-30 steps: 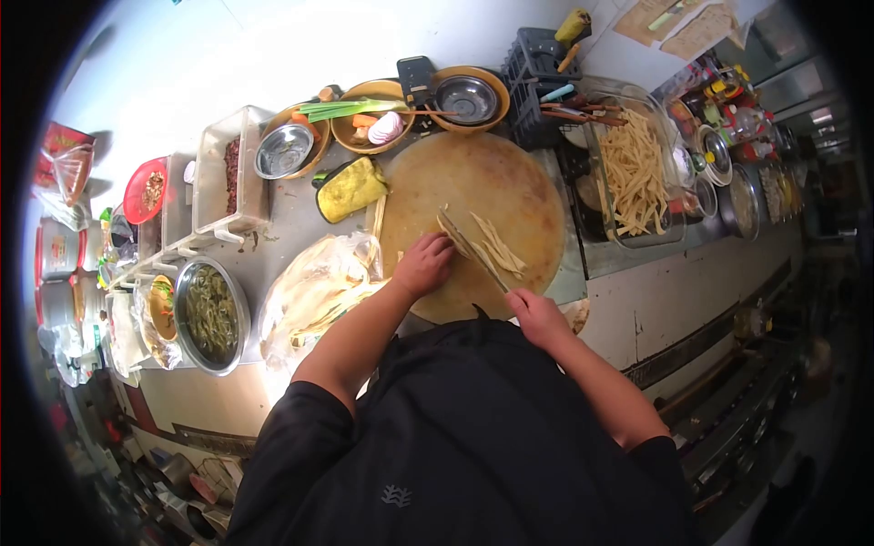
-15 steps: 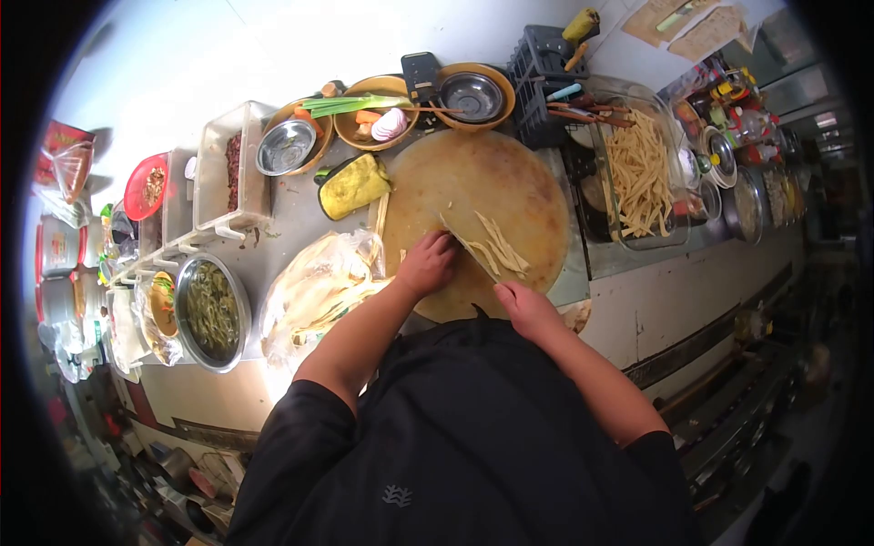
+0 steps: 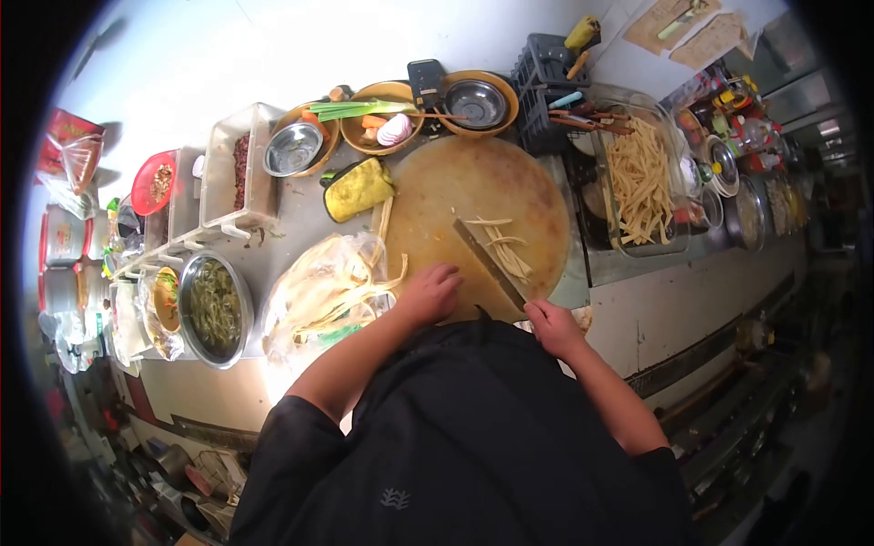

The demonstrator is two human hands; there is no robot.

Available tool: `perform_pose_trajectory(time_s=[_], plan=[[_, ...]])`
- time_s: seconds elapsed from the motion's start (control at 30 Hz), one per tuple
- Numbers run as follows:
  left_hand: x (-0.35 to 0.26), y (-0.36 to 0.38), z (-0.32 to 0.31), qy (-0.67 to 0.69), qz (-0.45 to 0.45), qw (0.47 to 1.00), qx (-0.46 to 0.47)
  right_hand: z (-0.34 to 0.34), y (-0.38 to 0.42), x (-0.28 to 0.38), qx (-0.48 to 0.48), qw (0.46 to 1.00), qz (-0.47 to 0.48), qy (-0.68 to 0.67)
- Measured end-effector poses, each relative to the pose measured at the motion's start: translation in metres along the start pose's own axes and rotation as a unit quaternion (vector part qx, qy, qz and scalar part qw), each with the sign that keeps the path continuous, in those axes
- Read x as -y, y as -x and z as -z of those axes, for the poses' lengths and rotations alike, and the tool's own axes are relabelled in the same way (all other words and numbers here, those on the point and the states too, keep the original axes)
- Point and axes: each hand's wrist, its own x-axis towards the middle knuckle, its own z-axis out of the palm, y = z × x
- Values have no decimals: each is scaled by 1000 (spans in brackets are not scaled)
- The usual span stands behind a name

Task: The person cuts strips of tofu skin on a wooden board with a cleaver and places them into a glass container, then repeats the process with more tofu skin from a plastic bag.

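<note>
My right hand point(image 3: 553, 328) is closed round the handle of a kitchen knife point(image 3: 489, 262), whose long blade lies slantwise over the round chopping board point(image 3: 437, 182). Just right of the blade rest a few cut pale strips point(image 3: 512, 257), which look like tofu skin. My left hand point(image 3: 431, 293) lies at the board's near left edge, fingers stretched out, holding nothing that I can see. Beside it, a clear plastic bag point(image 3: 293, 291) spills long uncut strips point(image 3: 350, 282) towards the board.
A glass tray point(image 3: 683, 211) at the right holds a heap of cut strips point(image 3: 642, 173). Along the wall stand bowls with scallion, carrot and onion, and a knife rack point(image 3: 537, 114). A yellow cloth-like bundle point(image 3: 359, 189) and a metal basin point(image 3: 248, 314) of greens are at the left.
My left hand has moved back towards the bag and its fingers have straightened. The knife has shifted right and nearer to me, its blade now pressed along the strips, which have moved slightly.
</note>
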Motion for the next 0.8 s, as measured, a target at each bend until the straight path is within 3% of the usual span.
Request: perform_pose_trajectory(time_s=[0.07,0.1,0.17,0.27,0.5,0.6,0.67,0.73,0.8], plan=[[-4,20,15,-64,96,991,-64,1,-3,-1,66,997,-24,16],[-6,29,22,-67,101,991,-64,2,-4,0,71,997,-21,16],[-8,44,33,-103,213,968,-79,5,-4,3,98,992,-79,0],[-5,55,35,-130,277,947,-99,6,-7,-11,36,999,-28,5],[28,10,38,-155,253,950,-101,11,-13,-16,28,999,-38,-6],[50,-21,51,-239,290,914,-151,7,-15,-17,32,999,-30,-21],[69,-31,53,-231,403,885,-24,8,-15,-15,31,999,-21,-25],[72,-34,48,-230,375,897,-49,10,-14,-13,31,999,-31,-25],[68,-36,40,-206,265,942,2,7,-14,-16,34,998,-44,-27]])
